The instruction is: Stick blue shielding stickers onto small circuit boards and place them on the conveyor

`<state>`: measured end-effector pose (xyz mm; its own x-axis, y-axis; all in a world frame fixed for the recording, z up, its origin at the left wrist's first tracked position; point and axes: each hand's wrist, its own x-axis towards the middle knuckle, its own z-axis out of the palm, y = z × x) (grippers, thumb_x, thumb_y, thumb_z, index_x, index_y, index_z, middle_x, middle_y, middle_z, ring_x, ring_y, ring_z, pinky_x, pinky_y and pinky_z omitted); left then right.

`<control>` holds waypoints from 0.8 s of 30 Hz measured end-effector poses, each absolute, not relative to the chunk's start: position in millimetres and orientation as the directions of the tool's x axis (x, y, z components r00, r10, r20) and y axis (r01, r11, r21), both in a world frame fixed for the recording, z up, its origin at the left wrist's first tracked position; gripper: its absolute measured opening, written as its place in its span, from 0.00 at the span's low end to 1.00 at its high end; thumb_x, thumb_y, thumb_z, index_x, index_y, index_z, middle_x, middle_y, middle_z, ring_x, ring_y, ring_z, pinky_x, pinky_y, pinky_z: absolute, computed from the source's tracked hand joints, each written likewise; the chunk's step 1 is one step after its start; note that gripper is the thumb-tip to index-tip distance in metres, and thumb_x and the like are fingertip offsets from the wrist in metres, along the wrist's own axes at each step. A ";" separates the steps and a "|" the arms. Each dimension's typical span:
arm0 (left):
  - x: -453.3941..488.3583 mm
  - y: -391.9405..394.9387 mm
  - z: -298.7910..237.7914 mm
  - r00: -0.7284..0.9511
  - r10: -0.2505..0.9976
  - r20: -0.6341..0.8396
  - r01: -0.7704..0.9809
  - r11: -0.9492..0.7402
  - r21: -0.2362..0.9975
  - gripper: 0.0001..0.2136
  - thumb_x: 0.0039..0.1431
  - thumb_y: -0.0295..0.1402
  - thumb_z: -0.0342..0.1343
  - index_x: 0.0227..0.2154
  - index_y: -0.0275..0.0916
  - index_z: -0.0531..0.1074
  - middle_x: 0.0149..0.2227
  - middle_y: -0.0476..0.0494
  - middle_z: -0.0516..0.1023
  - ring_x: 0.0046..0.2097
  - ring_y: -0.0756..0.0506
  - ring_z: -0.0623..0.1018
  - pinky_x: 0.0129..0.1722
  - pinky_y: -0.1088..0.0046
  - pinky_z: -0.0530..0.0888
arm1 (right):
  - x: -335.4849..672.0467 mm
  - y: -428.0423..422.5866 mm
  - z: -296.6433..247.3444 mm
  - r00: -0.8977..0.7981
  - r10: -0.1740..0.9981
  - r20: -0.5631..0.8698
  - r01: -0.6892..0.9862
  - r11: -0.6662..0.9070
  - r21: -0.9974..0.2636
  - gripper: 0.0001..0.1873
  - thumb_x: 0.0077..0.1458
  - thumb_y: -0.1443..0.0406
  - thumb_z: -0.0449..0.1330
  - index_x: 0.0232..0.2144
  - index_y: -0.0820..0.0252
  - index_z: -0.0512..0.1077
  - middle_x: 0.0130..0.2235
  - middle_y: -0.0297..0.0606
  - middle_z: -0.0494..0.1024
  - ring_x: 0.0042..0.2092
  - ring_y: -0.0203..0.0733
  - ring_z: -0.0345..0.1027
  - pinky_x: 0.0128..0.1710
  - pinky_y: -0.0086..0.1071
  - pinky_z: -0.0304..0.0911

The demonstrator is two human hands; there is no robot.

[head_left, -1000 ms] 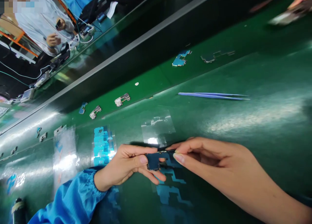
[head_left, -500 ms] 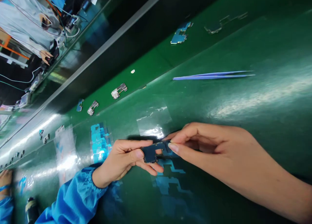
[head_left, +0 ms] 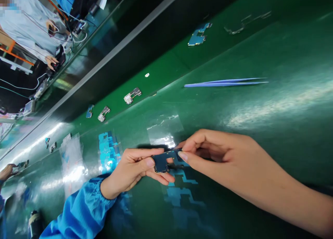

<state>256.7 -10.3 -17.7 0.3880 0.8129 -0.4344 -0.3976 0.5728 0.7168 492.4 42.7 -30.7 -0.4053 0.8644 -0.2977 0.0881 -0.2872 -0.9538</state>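
A small dark blue circuit board (head_left: pixel 161 162) is held between my two hands above the green work surface. My left hand (head_left: pixel 137 166) grips its left end, thumb on top and fingers beneath. At the board's right end, my right hand (head_left: pixel 208 150) pinches the corner between thumb and fingertips, which hide that end. Below the hands lies a clear sheet with blue cut film stickers (head_left: pixel 179 196). Another clear sheet (head_left: pixel 165 130) lies just beyond the board. Blue tweezers (head_left: pixel 223 83) rest on the surface farther off to the right.
Several boards, among them a blue one (head_left: pixel 197 38) and a silver one (head_left: pixel 132 95), lie along the darker green strip. Left are a sheet of blue stickers (head_left: pixel 105 150), clear plastic bags (head_left: pixel 73 162) and a dark bottle (head_left: pixel 35 224). A co-worker's hand (head_left: pixel 6 171) is at far left.
The boards on the darker strip have shifted a little to the right. The co-worker's hand at far left has moved up to the small boards there. My hands hold the board almost unchanged.
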 end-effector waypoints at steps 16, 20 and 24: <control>234.9 39.1 -3.5 -0.322 0.930 -0.177 0.262 0.267 0.927 0.22 0.63 0.53 0.63 0.40 0.36 0.73 0.31 0.45 0.81 0.20 0.51 0.73 0.17 0.78 0.66 | 485.6 51.4 -37.7 -0.467 0.875 -0.127 -0.047 -0.168 -0.985 0.17 0.66 0.49 0.63 0.42 0.57 0.73 0.32 0.36 0.77 0.33 0.44 0.77 0.35 0.38 0.76; 204.2 115.7 -2.0 -0.547 0.832 0.096 0.495 0.228 0.838 0.08 0.70 0.36 0.57 0.39 0.37 0.70 0.33 0.42 0.80 0.34 0.45 0.80 0.34 0.73 0.75 | 486.1 55.1 -40.2 -0.443 0.886 0.139 0.234 0.264 -0.936 0.11 0.69 0.57 0.59 0.40 0.58 0.76 0.30 0.35 0.76 0.28 0.41 0.72 0.27 0.34 0.71; 190.8 147.4 2.5 -0.516 0.832 0.202 0.676 0.251 0.693 0.02 0.66 0.27 0.60 0.39 0.35 0.74 0.54 0.26 0.79 0.63 0.30 0.74 0.61 0.52 0.71 | 496.2 57.3 -45.3 -0.560 0.784 0.266 0.270 0.477 -0.837 0.09 0.67 0.59 0.61 0.41 0.56 0.80 0.39 0.43 0.83 0.43 0.52 0.78 0.45 0.46 0.76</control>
